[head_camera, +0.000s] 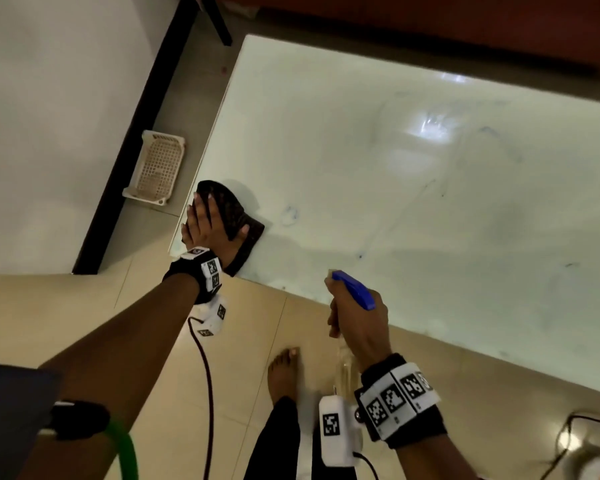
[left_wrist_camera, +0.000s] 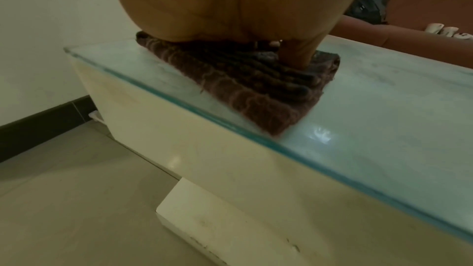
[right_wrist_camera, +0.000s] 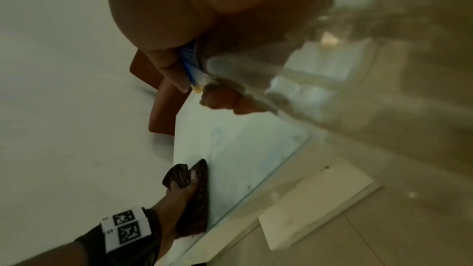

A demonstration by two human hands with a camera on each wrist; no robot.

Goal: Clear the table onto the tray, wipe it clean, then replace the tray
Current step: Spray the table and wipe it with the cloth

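Observation:
A dark brown cloth [head_camera: 236, 220] [left_wrist_camera: 256, 92] [right_wrist_camera: 197, 189] lies on the near left corner of the glass-topped table [head_camera: 395, 161] [left_wrist_camera: 384, 118] [right_wrist_camera: 243, 149]. My left hand [head_camera: 205, 220] [left_wrist_camera: 230, 7] [right_wrist_camera: 179, 191] presses flat on the cloth with straight fingers. My right hand [head_camera: 357, 317] [right_wrist_camera: 204, 27] grips a clear spray bottle with a blue head [head_camera: 355, 289] [right_wrist_camera: 190, 64] just off the table's near edge, nozzle toward the glass. Faint smears and small dark specks show on the tabletop.
A white plastic basket [head_camera: 156, 168] stands on the floor beside the table's left end, by a white wall with a dark skirting. A reddish-brown sofa [head_camera: 430, 26] [left_wrist_camera: 422, 7] runs behind the table. My bare foot [head_camera: 284, 372] and cables are on the tiled floor.

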